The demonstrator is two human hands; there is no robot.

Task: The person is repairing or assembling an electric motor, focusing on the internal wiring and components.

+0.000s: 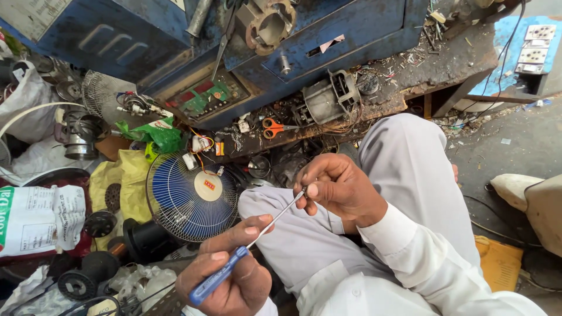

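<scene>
My left hand [231, 272] grips the blue handle of a screwdriver [218, 280] low in the middle of the view. Its thin metal shaft [275, 217] runs up and to the right to my right hand [336, 187]. The right thumb and fingers pinch something small at the shaft's tip; what it is cannot be made out. Both hands hover over my lap in white trousers [404, 175], and a white sleeve [421, 257] covers my right forearm.
A blue fan in a wire guard [190, 196] lies left of my hands. Orange-handled scissors [275, 127] and a grey motor housing [328, 99] rest on a cluttered wooden bench edge [445, 64]. Bags, black motor parts and wires crowd the left floor.
</scene>
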